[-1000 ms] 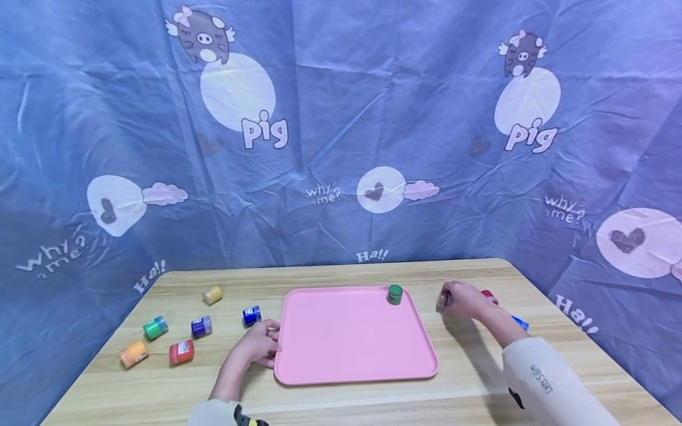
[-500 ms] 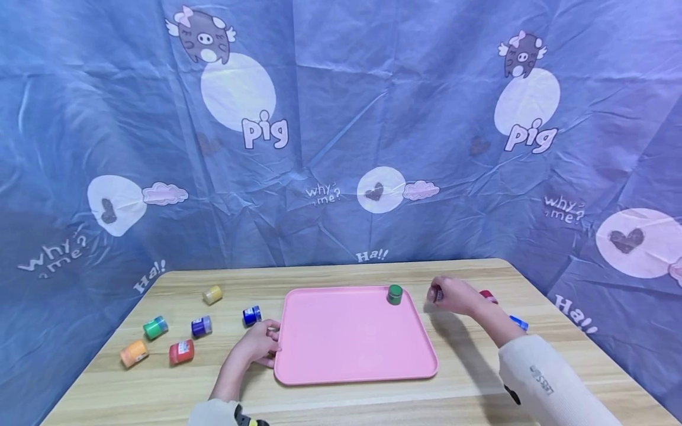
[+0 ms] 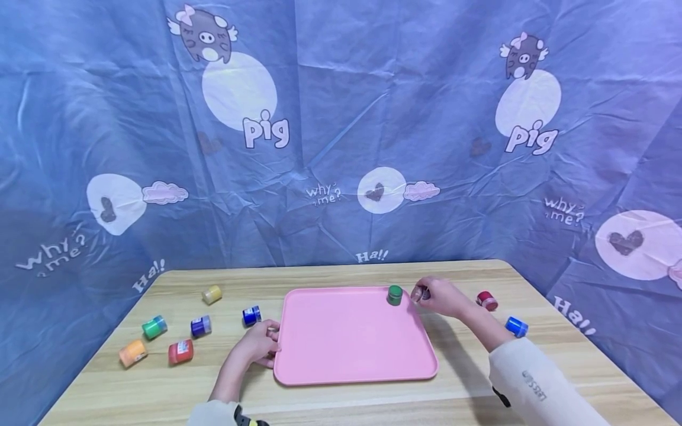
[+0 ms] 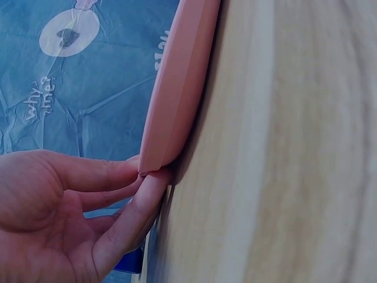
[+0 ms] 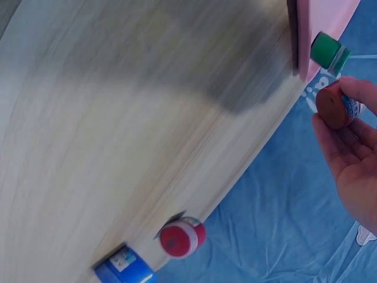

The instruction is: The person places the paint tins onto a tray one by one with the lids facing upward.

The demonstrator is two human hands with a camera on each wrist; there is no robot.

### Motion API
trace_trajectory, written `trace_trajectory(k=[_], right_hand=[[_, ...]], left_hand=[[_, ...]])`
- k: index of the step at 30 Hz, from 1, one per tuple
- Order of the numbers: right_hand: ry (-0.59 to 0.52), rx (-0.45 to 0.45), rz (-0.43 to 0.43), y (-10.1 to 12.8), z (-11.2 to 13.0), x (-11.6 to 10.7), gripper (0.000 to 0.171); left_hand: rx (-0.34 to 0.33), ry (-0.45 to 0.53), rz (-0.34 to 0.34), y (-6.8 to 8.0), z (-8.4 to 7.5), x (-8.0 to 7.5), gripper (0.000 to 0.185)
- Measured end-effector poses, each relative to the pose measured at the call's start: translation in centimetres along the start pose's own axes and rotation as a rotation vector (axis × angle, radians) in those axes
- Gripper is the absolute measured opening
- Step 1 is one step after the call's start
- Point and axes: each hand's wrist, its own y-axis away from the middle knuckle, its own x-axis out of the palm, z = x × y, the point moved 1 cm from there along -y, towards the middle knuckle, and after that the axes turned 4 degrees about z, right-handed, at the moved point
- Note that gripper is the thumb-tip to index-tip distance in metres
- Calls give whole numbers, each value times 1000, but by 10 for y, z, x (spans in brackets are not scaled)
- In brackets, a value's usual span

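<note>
Right hand holds a brown-capped jar just off the tray's far right corner.

Right hand (image 3: 444, 297) pinches the small jar (image 5: 336, 106) in curled fingertips, cap end pointing left toward the pink tray (image 3: 351, 361); jar's long axis lies roughly level. It hangs just right of the tray rim, close beside the green jar (image 3: 395, 294), which stands upright in that corner. Left hand (image 3: 259, 343) is well apart, fingertips (image 4: 154, 177) clasping the tray's left edge. 2 jars, red (image 3: 487, 300) and blue (image 3: 516, 326), lie behind the right wrist.
</note>
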Motion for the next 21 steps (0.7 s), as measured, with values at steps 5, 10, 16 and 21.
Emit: trace_trajectory(k=[5,10,16,21], right_hand=[[-79,7,-16,-4,4,6,19],[-131,62,-52,-5,10,10,20],[-204,155,-59,-6,18,14,20],[-340,247,-36,-7,21,21,22]], left_hand=[[8,-2,-2,0,1,1,47],[19,3,-2,-1,1,1,46],[14,6,-3,0,1,1,46],[13,3,0,-1,2,1,46]])
